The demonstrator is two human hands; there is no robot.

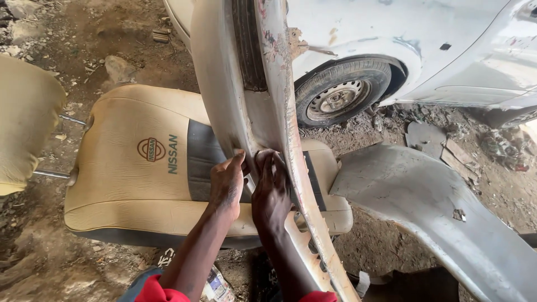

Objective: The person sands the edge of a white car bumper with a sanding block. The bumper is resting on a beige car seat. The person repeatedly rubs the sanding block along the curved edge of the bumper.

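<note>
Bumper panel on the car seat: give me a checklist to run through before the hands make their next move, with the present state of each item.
1. Both hands on the bumper panel: ok. The left hand and the right hand press side by side on its inner face.
2. Panel supported: ok. It lies across the tan car seat.
3. Firm grip: cannot tell. The fingers lie flat and do not visibly close around anything.
4. Panel edge condition: not ok. Paint is scraped and chipped along the right edge.
5. Space to the right: not ok. A loose grey fender lies close beside the seat.
6. Ground: not ok. Dirt strewn with rubble and scraps.
</note>
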